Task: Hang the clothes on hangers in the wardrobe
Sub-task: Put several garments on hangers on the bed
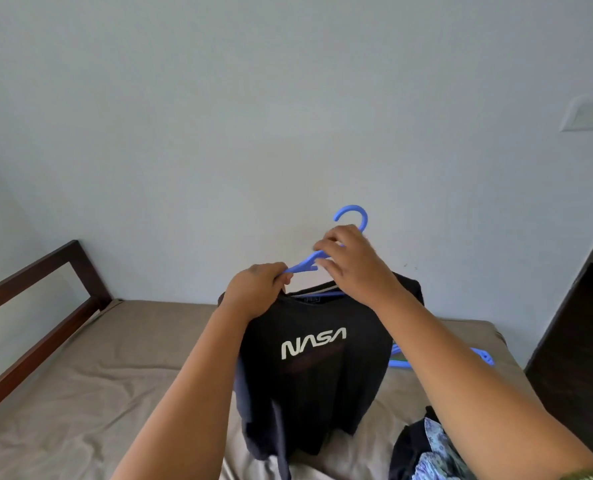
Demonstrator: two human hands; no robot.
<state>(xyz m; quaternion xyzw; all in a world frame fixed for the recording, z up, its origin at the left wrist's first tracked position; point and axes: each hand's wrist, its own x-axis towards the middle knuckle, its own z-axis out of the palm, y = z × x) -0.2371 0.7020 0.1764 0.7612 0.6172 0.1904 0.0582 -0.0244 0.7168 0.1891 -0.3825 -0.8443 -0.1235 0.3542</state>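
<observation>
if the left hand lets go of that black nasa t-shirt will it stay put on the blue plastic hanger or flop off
The black NASA t-shirt is probably floppy and light: it drapes limp, its hem folding onto the bed. The left hand grips its shoulder beside the blue plastic hanger, whose arm still shows bare, so that side would likely slide off.

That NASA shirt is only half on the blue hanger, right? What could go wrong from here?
The hanger's left arm sticks out bare above the black NASA shirt, so that shoulder could slide off when lifted. The left hand bunches the collar; a tug might stretch it. The shirt's hem drags on the bed and may crease or catch on the patterned clothes nearby.
</observation>
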